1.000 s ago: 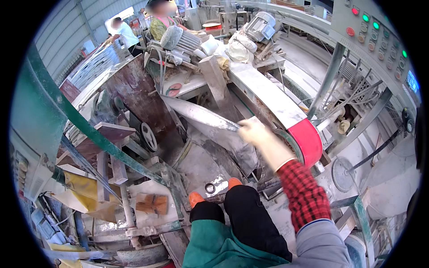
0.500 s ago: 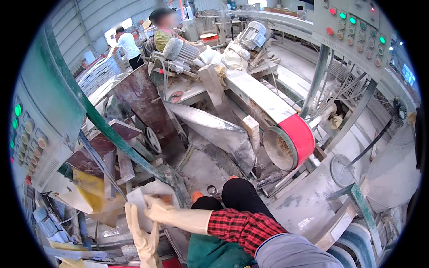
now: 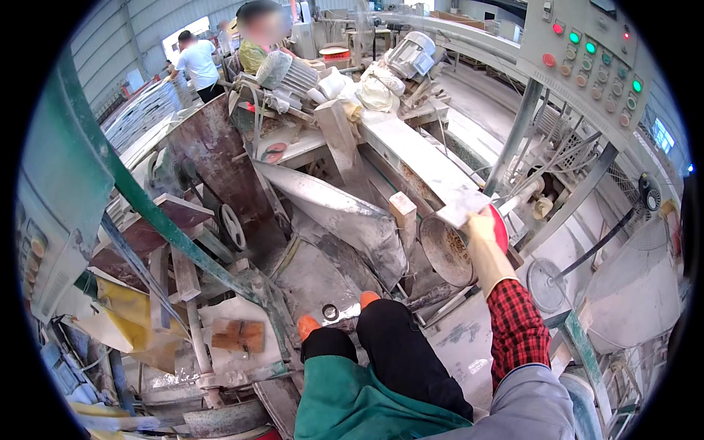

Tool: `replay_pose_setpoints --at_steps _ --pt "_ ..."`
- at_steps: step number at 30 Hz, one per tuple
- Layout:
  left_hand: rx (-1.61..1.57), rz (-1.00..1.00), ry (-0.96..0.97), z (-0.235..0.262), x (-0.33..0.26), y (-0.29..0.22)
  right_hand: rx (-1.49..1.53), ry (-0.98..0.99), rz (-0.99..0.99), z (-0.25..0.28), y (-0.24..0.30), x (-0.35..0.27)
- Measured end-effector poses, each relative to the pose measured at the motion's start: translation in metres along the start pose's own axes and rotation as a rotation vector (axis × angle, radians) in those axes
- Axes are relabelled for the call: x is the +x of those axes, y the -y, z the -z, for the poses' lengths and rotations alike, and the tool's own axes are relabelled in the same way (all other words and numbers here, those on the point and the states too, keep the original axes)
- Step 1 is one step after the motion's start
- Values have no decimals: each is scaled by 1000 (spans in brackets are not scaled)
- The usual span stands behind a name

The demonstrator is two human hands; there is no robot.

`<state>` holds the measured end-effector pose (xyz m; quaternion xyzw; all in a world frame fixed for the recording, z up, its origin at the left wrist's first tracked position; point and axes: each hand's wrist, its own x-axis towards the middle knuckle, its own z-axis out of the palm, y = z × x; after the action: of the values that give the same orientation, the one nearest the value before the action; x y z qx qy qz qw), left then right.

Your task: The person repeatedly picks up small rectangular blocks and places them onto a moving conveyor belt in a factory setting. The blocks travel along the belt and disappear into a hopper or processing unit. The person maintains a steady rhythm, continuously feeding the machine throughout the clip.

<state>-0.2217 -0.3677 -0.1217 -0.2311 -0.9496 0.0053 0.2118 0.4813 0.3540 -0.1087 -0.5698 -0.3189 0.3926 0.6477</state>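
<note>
My right hand (image 3: pixel 484 235), in a cream rubber glove, reaches out to the right with its fingers closed on the near edge of a thin pale flat tile (image 3: pixel 460 210). The tile lies over or on the end of the long white conveyor belt (image 3: pixel 411 150); I cannot tell whether it touches. Under the hand is the belt's red rounded end cover (image 3: pixel 499 229), partly hidden. Beside it, the rusty round end drum (image 3: pixel 446 253) faces me. My left hand is out of view.
Button panels stand at the right (image 3: pixel 587 62) and left (image 3: pixel 48 220). A wooden post (image 3: pixel 402 216) and a grey sheet-metal chute (image 3: pixel 337 205) lie ahead. A brown block (image 3: pixel 238 335) rests at lower left. A fan (image 3: pixel 649 192) is at right. Two people work at the back.
My right hand has swung from the lower left to the belt end at right, carrying the pale tile. My left hand, open beside the tile before, has left the view. The view has shifted slightly.
</note>
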Motion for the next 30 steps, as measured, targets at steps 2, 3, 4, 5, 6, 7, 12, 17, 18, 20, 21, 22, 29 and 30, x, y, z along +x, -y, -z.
replay_pose_setpoints --at_steps 2,3,4,5,6,7,12,17,18,20,21,22,29,30 --pt "-76 82 159 63 -3 -101 -177 -160 -48 51 -3 37" --pt "-96 128 229 111 -5 -154 -193 -200 -49 70 -12 57" --pt "-119 191 288 127 -2 -166 -199 -223 -61 73 -23 68" --pt "-111 171 235 124 -7 -152 -156 -210 -74 63 -30 71" --pt "-103 144 193 109 -13 -129 -123 -205 -86 57 -33 73" --pt "-109 108 164 106 -14 -131 -99 -211 -84 59 -35 81" --pt "-103 122 143 107 -17 -147 -250 -244 -102 41 -18 63" --pt "-109 110 121 104 -17 -151 -279 -216 -183 33 -1 44" --pt "-110 111 116 103 -19 -152 -337 -220 -209 30 4 43" --pt "-110 113 102 105 -20 -150 -282 -183 -178 25 10 33" --pt "-116 104 99 102 -20 -152 -259 -177 -160 28 13 30" --pt "-122 96 99 100 -19 -153 -267 -173 -173 35 7 39" --pt "-146 79 55 95 -32 -142 -2060 600 228 21 36 60" --pt "-159 69 42 94 -32 -138 -1889 521 68 23 39 62"
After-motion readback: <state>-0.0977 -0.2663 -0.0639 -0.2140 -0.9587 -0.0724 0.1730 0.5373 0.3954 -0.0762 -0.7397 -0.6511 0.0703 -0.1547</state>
